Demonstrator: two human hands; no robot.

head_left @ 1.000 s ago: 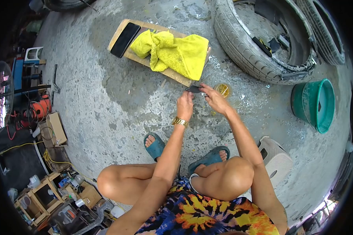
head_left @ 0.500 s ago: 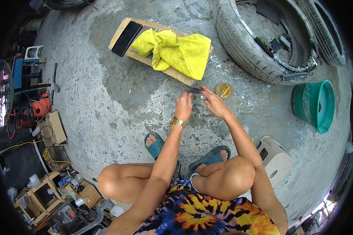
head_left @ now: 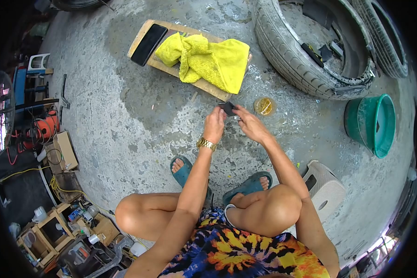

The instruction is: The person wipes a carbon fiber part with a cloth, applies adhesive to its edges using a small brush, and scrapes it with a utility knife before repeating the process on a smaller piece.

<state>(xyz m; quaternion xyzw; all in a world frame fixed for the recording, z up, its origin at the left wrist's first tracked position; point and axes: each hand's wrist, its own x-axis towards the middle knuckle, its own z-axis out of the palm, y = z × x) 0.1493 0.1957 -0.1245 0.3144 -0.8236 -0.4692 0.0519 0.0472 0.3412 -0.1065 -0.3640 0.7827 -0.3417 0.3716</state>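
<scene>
My left hand (head_left: 215, 124), a gold watch on its wrist, pinches a small dark flat piece (head_left: 227, 108) held above the concrete floor. My right hand (head_left: 248, 124) is right beside it, its fingertips closed on a tiny metallic item (head_left: 237, 117) at the piece's lower edge. Just right of the hands a small clear cup of yellow liquid (head_left: 264, 106) stands on the floor. Beyond them a wooden board (head_left: 158, 65) carries a yellow cloth (head_left: 207, 60) and a black phone (head_left: 149, 44).
A large tyre (head_left: 306, 60) lies at the upper right with tools inside it. A green bucket (head_left: 371, 123) lies on its side at right, a white plastic stool (head_left: 325, 188) by my right knee. Cluttered tools, crates and cables fill the left edge.
Both hands have lifted slightly, and the dark piece has turned in my left fingers so more of its flat face shows.
</scene>
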